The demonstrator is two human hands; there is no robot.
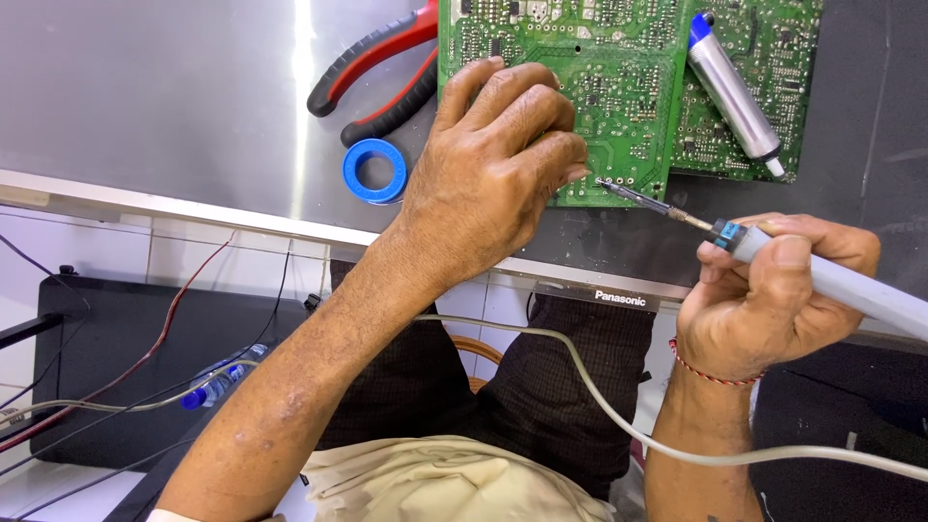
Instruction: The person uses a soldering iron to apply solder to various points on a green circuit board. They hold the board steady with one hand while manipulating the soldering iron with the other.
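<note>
Lower right of frame: right hand [773, 295] gripped shut around grey soldering iron [773, 242], tip touching the bottom edge of the green circuit board [619, 87]. Centre: left hand [493, 159] pressed on board, fingers curled, holding nothing. Upper frame: blue-capped desoldering pump [732, 89], red-black pliers [382, 72], blue tape roll [375, 170]. Soldering step underway; steady tip contact needed.
</note>
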